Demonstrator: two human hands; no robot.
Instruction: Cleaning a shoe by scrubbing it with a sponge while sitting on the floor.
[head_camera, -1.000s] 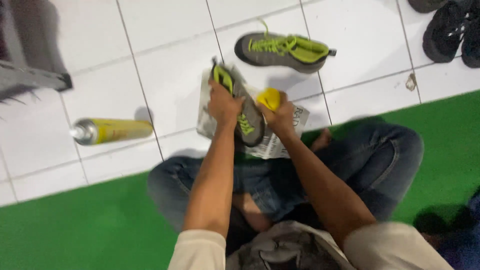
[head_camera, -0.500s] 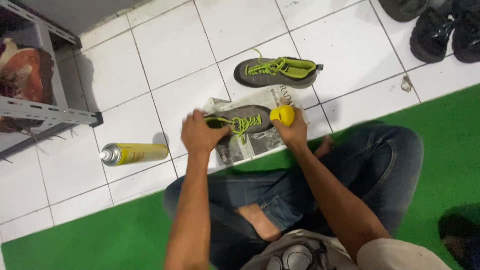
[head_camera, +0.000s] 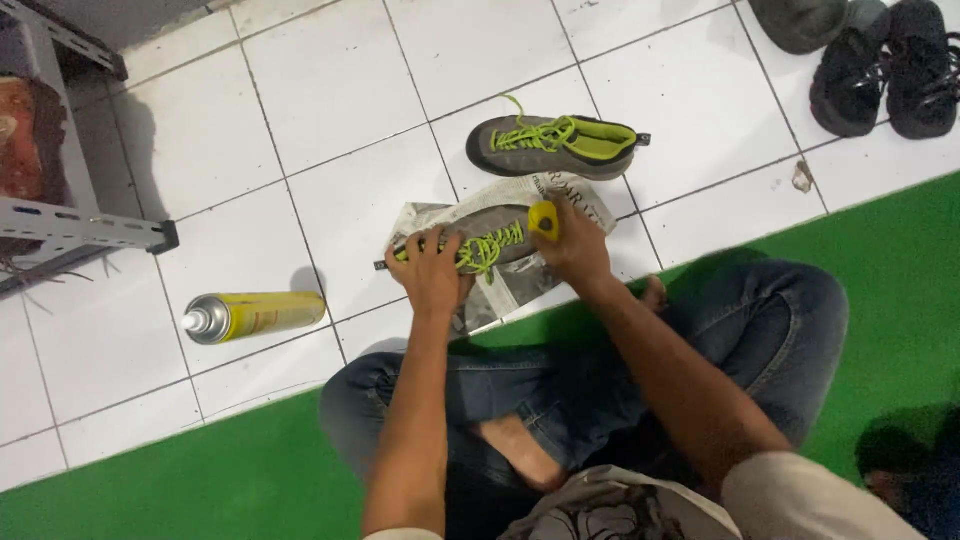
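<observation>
A grey shoe with bright green laces (head_camera: 487, 232) lies on a sheet of newspaper (head_camera: 505, 285) on the white tiled floor. My left hand (head_camera: 432, 268) grips its heel end. My right hand (head_camera: 571, 248) holds a small yellow object (head_camera: 543, 217) against the toe end of that shoe. The matching grey and green shoe (head_camera: 555, 144) stands just beyond on the tiles, untouched. I sit cross-legged in blue jeans on green matting.
A yellow spray can (head_camera: 250, 315) lies on its side on the tiles to the left. A grey metal shelf frame (head_camera: 85, 228) stands at far left. Dark sandals (head_camera: 880, 70) sit at top right. Green matting (head_camera: 900, 260) covers the near floor.
The shoe went from tipped up in my left hand to lying flat on the newspaper. My right hand slid the yellow object onto the toe end. The view shifted slightly.
</observation>
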